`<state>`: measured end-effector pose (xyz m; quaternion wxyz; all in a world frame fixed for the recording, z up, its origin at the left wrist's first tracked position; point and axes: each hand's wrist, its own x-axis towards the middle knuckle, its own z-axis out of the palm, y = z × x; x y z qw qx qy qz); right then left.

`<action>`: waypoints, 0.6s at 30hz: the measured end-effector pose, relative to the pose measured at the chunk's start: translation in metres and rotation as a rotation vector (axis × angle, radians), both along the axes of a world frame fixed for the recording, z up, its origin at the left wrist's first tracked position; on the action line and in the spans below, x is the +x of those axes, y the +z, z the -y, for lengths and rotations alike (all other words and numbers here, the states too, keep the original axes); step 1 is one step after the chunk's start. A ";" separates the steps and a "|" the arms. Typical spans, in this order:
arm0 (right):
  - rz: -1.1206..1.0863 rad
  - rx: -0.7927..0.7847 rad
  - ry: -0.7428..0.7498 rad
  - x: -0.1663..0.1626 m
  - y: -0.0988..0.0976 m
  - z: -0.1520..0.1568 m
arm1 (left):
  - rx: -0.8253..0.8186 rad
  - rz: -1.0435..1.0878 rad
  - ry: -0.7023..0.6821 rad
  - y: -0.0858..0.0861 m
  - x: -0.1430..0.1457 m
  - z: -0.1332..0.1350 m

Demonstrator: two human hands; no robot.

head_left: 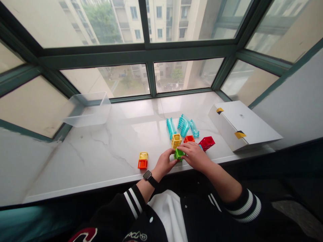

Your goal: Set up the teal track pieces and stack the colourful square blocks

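Both my hands meet on a small green block near the front edge of the marble sill. My left hand pinches it from the left; my right hand covers it from the right, fingers curled. Just behind stand a yellow hollow cube, an orange block and a red hollow cube. Several turquoise curved track pieces lie further back. To the left, apart, a yellow block sits against an orange one.
A clear plastic tub stands at the back left of the sill. A white flat box with yellow tape lies at the right. Windows close off the back; the sill's front edge runs just under my wrists.
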<state>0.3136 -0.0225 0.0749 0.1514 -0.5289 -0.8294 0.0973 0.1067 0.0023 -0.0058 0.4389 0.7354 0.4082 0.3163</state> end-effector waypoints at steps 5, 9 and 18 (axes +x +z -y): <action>0.003 0.000 0.004 0.000 0.001 0.000 | 0.004 -0.005 -0.001 0.002 0.000 0.001; 0.009 0.003 0.002 -0.001 0.002 0.000 | 0.015 -0.048 0.008 0.001 -0.001 0.002; 0.015 0.019 -0.018 -0.002 0.002 0.006 | 0.210 -0.153 0.183 0.012 -0.062 -0.003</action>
